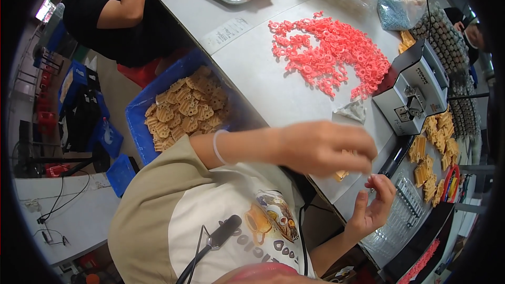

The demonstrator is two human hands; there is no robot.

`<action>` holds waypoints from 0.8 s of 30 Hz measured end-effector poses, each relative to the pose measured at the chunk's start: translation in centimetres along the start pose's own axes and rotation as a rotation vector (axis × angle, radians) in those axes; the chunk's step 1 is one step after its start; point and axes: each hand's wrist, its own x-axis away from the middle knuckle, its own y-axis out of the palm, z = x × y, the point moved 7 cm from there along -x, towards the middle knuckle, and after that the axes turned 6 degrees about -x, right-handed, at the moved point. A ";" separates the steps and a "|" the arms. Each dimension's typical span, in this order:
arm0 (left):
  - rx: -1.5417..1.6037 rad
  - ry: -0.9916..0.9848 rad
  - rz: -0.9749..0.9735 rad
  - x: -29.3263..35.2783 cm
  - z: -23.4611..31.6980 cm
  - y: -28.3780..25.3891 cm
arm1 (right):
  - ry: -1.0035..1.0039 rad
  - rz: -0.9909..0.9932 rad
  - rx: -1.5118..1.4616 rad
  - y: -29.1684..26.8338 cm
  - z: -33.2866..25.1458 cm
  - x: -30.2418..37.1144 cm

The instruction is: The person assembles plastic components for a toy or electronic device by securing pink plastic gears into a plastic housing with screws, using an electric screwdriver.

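Note:
My left hand (327,148) reaches across in front of me above the table's edge, smeared by motion. A tan plastic part (342,172) shows beneath its fingers; whether the hand touches it, I cannot tell. Close by on the right, my right hand (372,208) is raised with half-curled fingers and the thumb apart, and I see nothing in it. A dark pen-shaped tool (395,156), perhaps a screwdriver, lies past the hands beside a grey and black boxy machine (410,94).
Small pink plastic pieces (336,52) lie heaped on the white table (247,58). A blue bin (138,121) of tan parts stands at left. More tan parts (428,152), a clear rack (402,205) and a bag of bluish bits (397,10) lie around. Another person (110,16) sits far left.

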 end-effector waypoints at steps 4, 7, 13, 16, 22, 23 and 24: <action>0.157 0.128 0.059 0.8 2.1 2.1 | 0.046 0.014 -0.357 1.2 0.6 0.3; 0.358 0.002 -0.048 1.6 2.0 3.1 | 0.123 -0.039 -0.382 1.2 1.5 1.2; 0.571 -0.189 -0.109 2.4 0.8 3.9 | 0.241 -0.008 -0.623 1.8 2.1 1.4; 0.421 -0.083 -0.053 2.2 1.4 3.4 | 0.311 0.017 -0.621 1.9 2.4 1.2; 0.181 -0.094 0.094 2.5 0.5 2.7 | 0.241 0.077 -0.443 -0.5 1.9 -0.2; 0.175 -0.131 0.093 2.7 0.0 2.5 | 0.263 0.109 -0.361 -1.4 2.2 -0.4; 0.181 -0.167 0.087 2.8 -0.5 2.7 | 0.280 0.113 -0.347 -2.1 2.8 -0.5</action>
